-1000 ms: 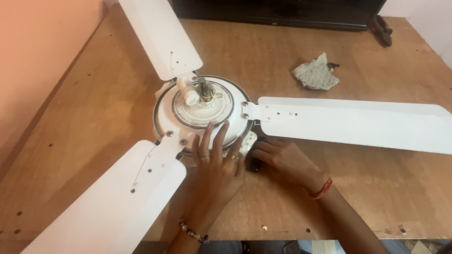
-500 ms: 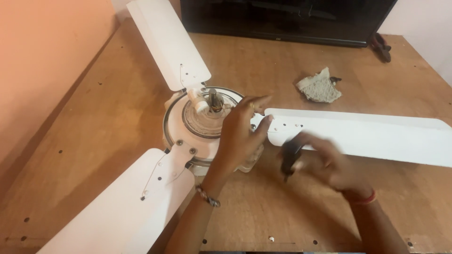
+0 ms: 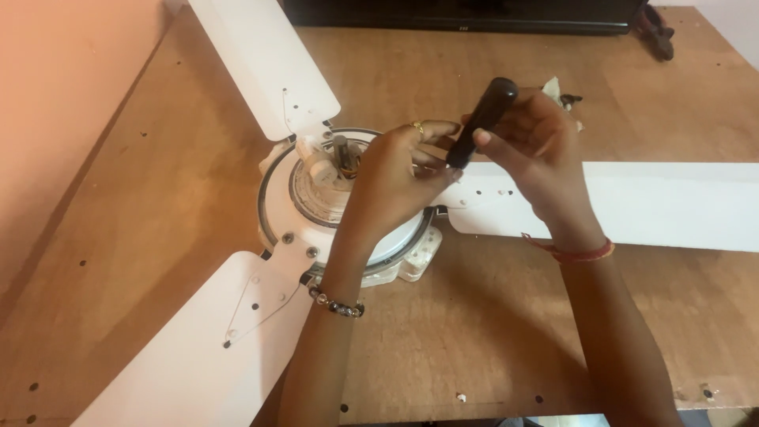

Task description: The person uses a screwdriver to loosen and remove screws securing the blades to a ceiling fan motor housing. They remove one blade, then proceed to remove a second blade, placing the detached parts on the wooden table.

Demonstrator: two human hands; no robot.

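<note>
A white three-bladed ceiling fan (image 3: 340, 205) lies on a wooden table (image 3: 506, 332), motor hub up with its short shaft showing. My right hand (image 3: 538, 150) grips a dark, thick tool handle (image 3: 482, 119), tilted, above the inner end of the right blade (image 3: 656, 205). My left hand (image 3: 395, 178) hovers over the hub's right side, fingertips pinched at the lower end of that handle. The tool's tip is hidden between my fingers. A beaded bracelet sits on my left wrist and a red thread on my right.
A crumpled grey rag (image 3: 557, 91) lies behind my right hand, mostly hidden. A black flat object (image 3: 466, 16) runs along the table's far edge, with a dark tool (image 3: 656, 32) at the far right. An orange wall (image 3: 55, 119) borders the left side.
Both hands rose from the table's near side by the hub. My right hand lifted the dark tool up over the right blade, and my left hand came to meet its lower end.
</note>
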